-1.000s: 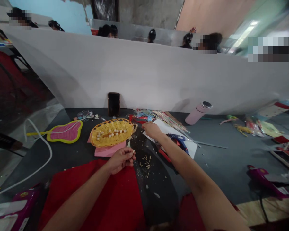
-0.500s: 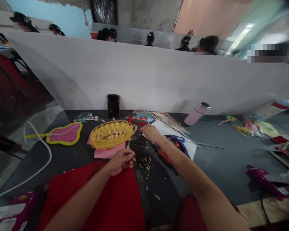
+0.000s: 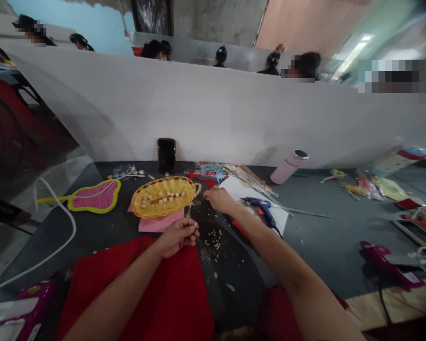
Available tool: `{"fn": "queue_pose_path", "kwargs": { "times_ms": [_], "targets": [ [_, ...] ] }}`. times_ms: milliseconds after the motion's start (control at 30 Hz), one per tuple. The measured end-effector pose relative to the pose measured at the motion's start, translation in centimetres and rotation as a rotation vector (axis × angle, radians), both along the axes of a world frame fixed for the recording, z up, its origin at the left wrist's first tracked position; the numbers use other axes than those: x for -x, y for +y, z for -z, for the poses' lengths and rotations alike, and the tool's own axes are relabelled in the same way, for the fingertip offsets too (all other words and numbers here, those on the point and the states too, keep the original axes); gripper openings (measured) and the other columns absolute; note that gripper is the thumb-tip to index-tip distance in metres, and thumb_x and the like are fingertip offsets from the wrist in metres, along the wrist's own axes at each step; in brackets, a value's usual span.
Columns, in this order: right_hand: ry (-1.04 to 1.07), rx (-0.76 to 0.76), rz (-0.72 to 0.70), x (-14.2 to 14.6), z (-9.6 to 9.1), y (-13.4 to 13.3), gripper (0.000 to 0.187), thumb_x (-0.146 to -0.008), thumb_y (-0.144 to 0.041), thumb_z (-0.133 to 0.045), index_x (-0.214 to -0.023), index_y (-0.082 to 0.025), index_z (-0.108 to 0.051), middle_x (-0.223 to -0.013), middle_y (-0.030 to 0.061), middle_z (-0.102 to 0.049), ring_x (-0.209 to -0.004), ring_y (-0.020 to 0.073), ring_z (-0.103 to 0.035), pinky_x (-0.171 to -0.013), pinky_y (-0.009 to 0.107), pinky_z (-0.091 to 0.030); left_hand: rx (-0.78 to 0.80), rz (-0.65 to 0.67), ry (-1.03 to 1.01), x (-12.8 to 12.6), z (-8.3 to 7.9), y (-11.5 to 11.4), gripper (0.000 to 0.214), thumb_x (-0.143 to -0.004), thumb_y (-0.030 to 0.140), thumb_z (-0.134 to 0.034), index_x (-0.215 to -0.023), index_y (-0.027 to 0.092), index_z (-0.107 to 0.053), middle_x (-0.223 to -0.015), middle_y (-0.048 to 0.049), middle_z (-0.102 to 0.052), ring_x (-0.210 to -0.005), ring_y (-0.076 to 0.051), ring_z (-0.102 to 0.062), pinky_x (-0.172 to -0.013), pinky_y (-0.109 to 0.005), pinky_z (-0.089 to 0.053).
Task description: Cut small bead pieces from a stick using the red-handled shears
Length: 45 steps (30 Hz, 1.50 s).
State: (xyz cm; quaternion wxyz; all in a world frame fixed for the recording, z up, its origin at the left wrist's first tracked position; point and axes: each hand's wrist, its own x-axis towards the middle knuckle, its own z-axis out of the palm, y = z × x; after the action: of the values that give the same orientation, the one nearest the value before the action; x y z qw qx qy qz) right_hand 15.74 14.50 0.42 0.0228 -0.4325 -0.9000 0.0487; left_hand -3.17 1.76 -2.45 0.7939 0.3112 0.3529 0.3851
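Observation:
My left hand (image 3: 179, 237) is closed above the edge of a red cloth (image 3: 135, 284), its thumb and forefinger pinching a small pale piece (image 3: 196, 226). Farther forward, my right hand (image 3: 220, 200) reaches low over the dark table with its fingers drawn together; what they hold, if anything, is too small to make out. Just left of those fingertips stands a yellow woven basket (image 3: 151, 194) with several small whitish flower-like pieces in it. Pink paper (image 3: 156, 225) lies partly under the basket. Small pale bits (image 3: 213, 239) are scattered between my hands.
Beside my right forearm a blue glue gun (image 3: 264, 208) rests on white paper (image 3: 236, 187). A pink bottle (image 3: 287, 168), a phone (image 3: 166, 155) and a board (image 3: 213, 113) stand behind. A pink-yellow fan-shaped thing (image 3: 95, 196) lies left, a purple tool (image 3: 390, 265) right. Several people sit beyond.
My right hand has shifted slightly left and lower, toward the end of the basket. My left hand keeps its pinch almost in place. The view has shifted slightly.

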Motion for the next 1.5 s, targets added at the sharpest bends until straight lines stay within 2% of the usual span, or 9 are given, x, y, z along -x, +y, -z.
{"fn": "queue_pose_path", "kwargs": {
  "times_ms": [133,333,500,667,833,1000,1167,1300,1500],
  "targets": [
    [0.005,-0.017,-0.023,0.1,-0.5,-0.9,0.026,-0.087,-0.015,-0.038,-0.105,-0.019,-0.057,-0.094,0.0061,-0.064,-0.093,0.0179,-0.052,-0.082,0.028,-0.036,-0.004,0.0,0.007,-0.1,0.0,0.0,0.024,-0.071,0.029,-0.07,-0.083,0.013,-0.055,-0.073,-0.0021,-0.061,-0.054,-0.006,-0.054,-0.056,-0.02,-0.048],
    [-0.047,0.017,-0.14,1.4,-0.4,-2.3,0.021,-0.086,-0.018,-0.044,-0.098,-0.021,-0.062,-0.096,0.0049,-0.064,-0.093,0.017,-0.052,-0.083,0.027,-0.036,-0.01,0.008,-0.001,0.0,0.3,0.0,0.026,-0.071,0.031,-0.069,-0.084,0.014,-0.055,-0.075,-0.0023,-0.062,-0.055,-0.006,-0.055,-0.058,-0.021,-0.049],
    [-0.072,-0.031,-0.058,2.1,0.1,-2.4,0.023,-0.087,-0.017,-0.041,-0.095,-0.017,-0.062,-0.096,0.0115,-0.063,-0.095,0.0224,-0.051,-0.08,0.032,-0.038,-0.016,0.011,0.008,0.0,0.2,0.0,0.024,-0.071,0.03,-0.069,-0.084,0.014,-0.055,-0.074,-0.002,-0.061,-0.055,-0.006,-0.055,-0.058,-0.02,-0.048],
    [-0.049,-0.047,-0.069,3.3,0.6,-2.3,0.023,-0.089,-0.025,-0.04,-0.097,-0.019,-0.061,-0.097,0.0073,-0.064,-0.093,0.0205,-0.052,-0.081,0.03,-0.038,-0.018,0.013,-0.003,0.0,0.3,0.1,0.023,-0.073,0.028,-0.068,-0.086,0.014,-0.055,-0.075,-0.002,-0.061,-0.055,-0.006,-0.055,-0.057,-0.02,-0.049],
    [-0.024,-0.045,-0.036,4.0,1.4,-1.7,0.022,-0.089,-0.025,-0.042,-0.094,-0.017,-0.062,-0.097,0.0093,-0.064,-0.093,0.0209,-0.053,-0.08,0.03,-0.038,-0.012,0.004,0.007,0.0,0.2,0.1,0.025,-0.071,0.029,-0.069,-0.085,0.013,-0.054,-0.074,-0.0024,-0.061,-0.054,-0.006,-0.055,-0.057,-0.019,-0.049],
    [0.01,0.005,-0.044,1.0,0.9,-2.4,0.023,-0.09,-0.027,-0.04,-0.097,-0.018,-0.061,-0.096,0.0078,-0.063,-0.095,0.0176,-0.053,-0.083,0.028,-0.036,-0.025,-0.001,0.012,0.0,0.0,0.1,0.026,-0.069,0.029,-0.071,-0.084,0.014,-0.055,-0.073,-0.0018,-0.062,-0.054,-0.006,-0.055,-0.057,-0.019,-0.048],
    [0.034,0.099,-0.094,-3.0,0.3,-6.3,0.018,-0.088,-0.027,-0.046,-0.09,-0.019,-0.062,-0.089,0.0044,-0.063,-0.088,0.0155,-0.055,-0.08,0.026,-0.038,-0.054,0.021,0.091,-0.3,-0.1,-0.2,0.029,-0.066,0.031,-0.073,-0.084,0.014,-0.056,-0.073,-0.002,-0.063,-0.055,-0.007,-0.056,-0.057,-0.021,-0.047],
    [0.087,0.131,-0.085,-4.4,0.4,-9.1,0.019,-0.088,-0.022,-0.044,-0.095,-0.019,-0.062,-0.091,0.0056,-0.063,-0.088,0.0158,-0.055,-0.079,0.026,-0.039,-0.125,0.032,0.217,-0.6,-0.2,-0.6,0.027,-0.069,0.033,-0.07,-0.084,0.014,-0.057,-0.073,-0.0022,-0.063,-0.055,-0.007,-0.056,-0.058,-0.021,-0.047],
    [0.255,0.09,0.034,-5.7,1.4,-11.0,0.021,-0.089,-0.019,-0.042,-0.103,-0.02,-0.057,-0.096,0.0061,-0.062,-0.092,0.0168,-0.055,-0.083,0.029,-0.04,-0.247,0.071,0.42,-1.3,0.7,-1.1,0.022,-0.072,0.031,-0.065,-0.087,0.015,-0.058,-0.073,-0.0023,-0.063,-0.056,-0.009,-0.057,-0.054,-0.02,-0.045]
  ]
}}
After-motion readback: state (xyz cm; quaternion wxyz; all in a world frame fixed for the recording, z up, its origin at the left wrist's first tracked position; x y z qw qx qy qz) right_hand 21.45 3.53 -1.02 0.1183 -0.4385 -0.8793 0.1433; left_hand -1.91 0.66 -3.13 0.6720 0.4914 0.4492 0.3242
